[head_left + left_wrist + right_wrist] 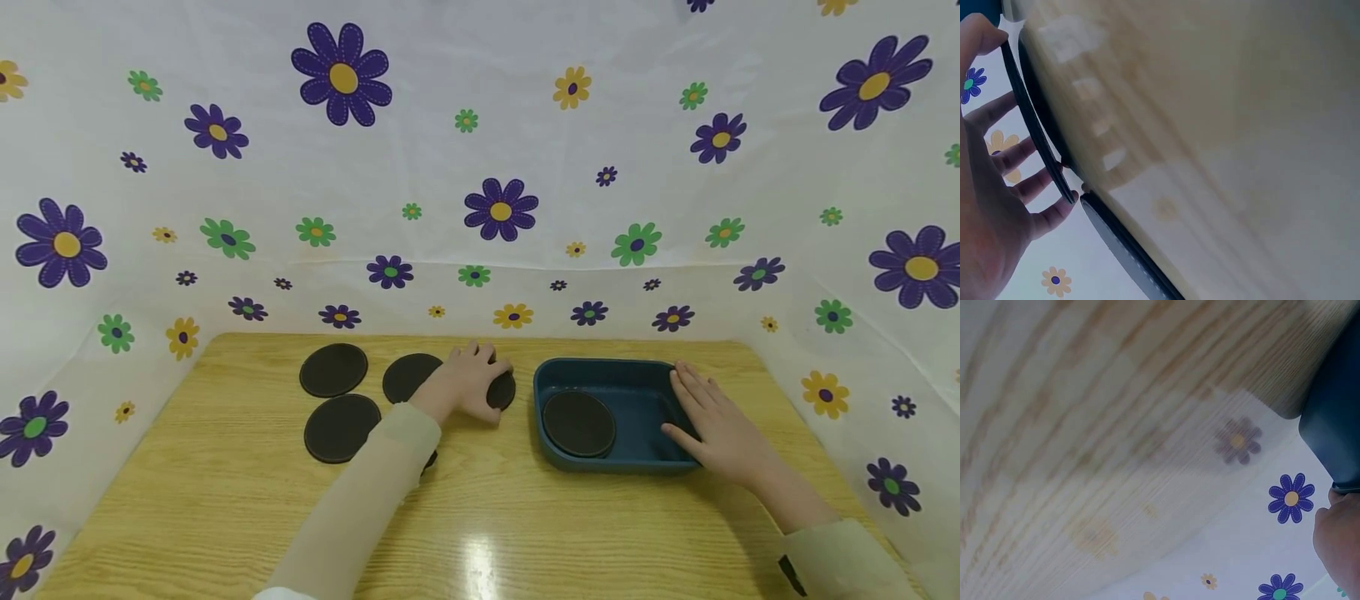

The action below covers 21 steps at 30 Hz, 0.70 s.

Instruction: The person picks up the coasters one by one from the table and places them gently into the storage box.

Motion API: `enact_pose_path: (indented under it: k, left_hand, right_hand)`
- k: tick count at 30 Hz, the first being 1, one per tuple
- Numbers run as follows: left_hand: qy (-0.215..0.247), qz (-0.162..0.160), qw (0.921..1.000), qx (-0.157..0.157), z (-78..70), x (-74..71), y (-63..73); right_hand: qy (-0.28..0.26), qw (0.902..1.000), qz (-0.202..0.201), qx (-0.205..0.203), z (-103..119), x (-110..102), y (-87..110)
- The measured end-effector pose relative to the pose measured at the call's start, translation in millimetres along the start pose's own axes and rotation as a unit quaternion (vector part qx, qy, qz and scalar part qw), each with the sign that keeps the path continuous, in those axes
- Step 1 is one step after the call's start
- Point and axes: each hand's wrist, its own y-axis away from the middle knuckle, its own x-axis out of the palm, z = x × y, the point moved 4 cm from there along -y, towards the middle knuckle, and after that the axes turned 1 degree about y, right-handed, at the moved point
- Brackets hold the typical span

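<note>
My left hand (467, 385) grips a thin round black coaster (501, 393) by its edges at the back middle of the table. In the left wrist view this coaster (1036, 128) stands tilted between thumb and spread fingers, with more dark discs close beyond it. To the right is a blue rectangular bin (615, 467), and one black coaster (579, 423) lies inside at its left end. On the bin's right rim rests my right hand (720, 429), its fingers extended and its thumb over the inside.
Left of the left hand, other black coasters lie on the wooden table (480, 517): one at the back left (333, 369), one in front of it (342, 427), one partly behind the hand (411, 377). A flowered white cloth (420, 150) hangs behind and at both sides.
</note>
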Motion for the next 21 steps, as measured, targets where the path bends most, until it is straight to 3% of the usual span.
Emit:
enact_pose_path:
  k: [5, 13, 21]
  left_hand:
    - [0.004, -0.005, 0.9999, 0.014, 2.4, -3.2, 4.1]
    - [0.009, -0.025, 0.9993, 0.027, 1.8, -21.1, 10.7]
    - [-0.020, -0.058, 0.9961, 0.064, -11.8, -45.0, 10.8]
  right_hand:
    - [-0.003, 1.0000, 0.003, 0.002, 1, -1, 0.2]
    - [-0.004, 1.0000, 0.000, 0.001, 1, 0, -0.5]
    - [0.001, 1.0000, -0.009, -0.001, 0, 1, 0.9]
